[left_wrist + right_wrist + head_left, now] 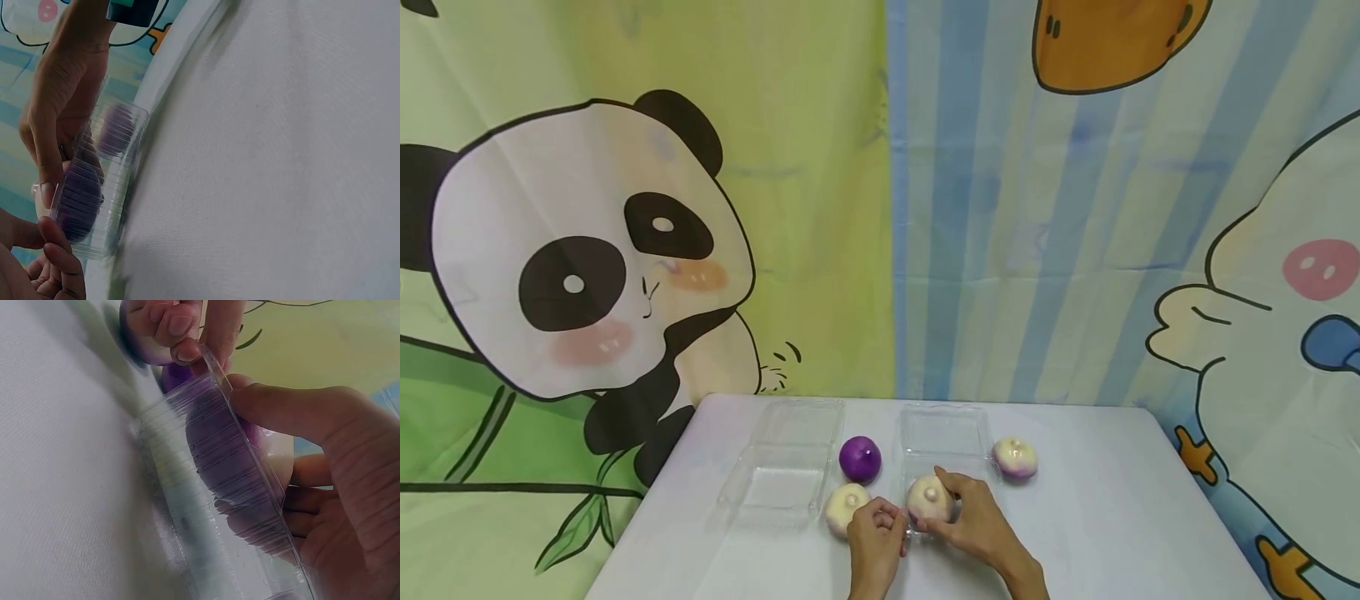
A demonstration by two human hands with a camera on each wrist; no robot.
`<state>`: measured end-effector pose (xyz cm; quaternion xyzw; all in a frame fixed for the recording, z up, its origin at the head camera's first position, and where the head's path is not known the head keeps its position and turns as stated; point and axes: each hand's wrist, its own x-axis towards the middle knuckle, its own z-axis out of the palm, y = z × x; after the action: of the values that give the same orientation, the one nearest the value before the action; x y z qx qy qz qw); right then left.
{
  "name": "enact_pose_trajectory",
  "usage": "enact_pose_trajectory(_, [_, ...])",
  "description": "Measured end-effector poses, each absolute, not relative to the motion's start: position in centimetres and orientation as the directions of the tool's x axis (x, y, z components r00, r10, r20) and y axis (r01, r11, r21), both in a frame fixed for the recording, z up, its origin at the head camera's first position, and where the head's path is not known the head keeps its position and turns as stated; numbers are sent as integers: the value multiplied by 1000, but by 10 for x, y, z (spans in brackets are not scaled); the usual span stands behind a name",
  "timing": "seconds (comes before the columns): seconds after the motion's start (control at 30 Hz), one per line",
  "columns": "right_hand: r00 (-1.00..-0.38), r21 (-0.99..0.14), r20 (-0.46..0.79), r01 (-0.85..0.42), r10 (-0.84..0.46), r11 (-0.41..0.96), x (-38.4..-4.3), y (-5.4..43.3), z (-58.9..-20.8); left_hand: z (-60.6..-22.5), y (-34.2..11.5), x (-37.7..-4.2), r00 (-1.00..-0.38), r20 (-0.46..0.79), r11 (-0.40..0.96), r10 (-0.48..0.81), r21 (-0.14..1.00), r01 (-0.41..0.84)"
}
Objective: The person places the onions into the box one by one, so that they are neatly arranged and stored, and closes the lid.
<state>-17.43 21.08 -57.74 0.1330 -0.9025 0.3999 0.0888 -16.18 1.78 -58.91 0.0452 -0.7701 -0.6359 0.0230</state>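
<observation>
My right hand [976, 521] grips a cream-and-purple, turnip-like toy vegetable [927, 500] with a knob on top. That vegetable sits in the near part of a hinged clear plastic box [112, 215], its purple side showing through the ribbed wall. My left hand [876, 542] pinches the box's near left corner between thumb and finger. Just left of that hand rests another cream vegetable [842, 504] with the same kind of knob, partly covered by the hand. Behind it lies a deep purple ball-like piece [860, 459].
A second clear box [797, 425] lies open on the left of the white table [1097, 500]. One more cream-and-purple vegetable [1015, 458] rests right of the nearer box. A curtain [820, 250] printed with cartoon animals hangs behind the table's far edge.
</observation>
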Motion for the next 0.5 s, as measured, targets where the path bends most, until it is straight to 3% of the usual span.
enact_pose_trajectory(0.5, [-948,-698,233,-318,-217,641,-178,210,-572,-589,18,-162,-995,-9,176,-100,984,-27])
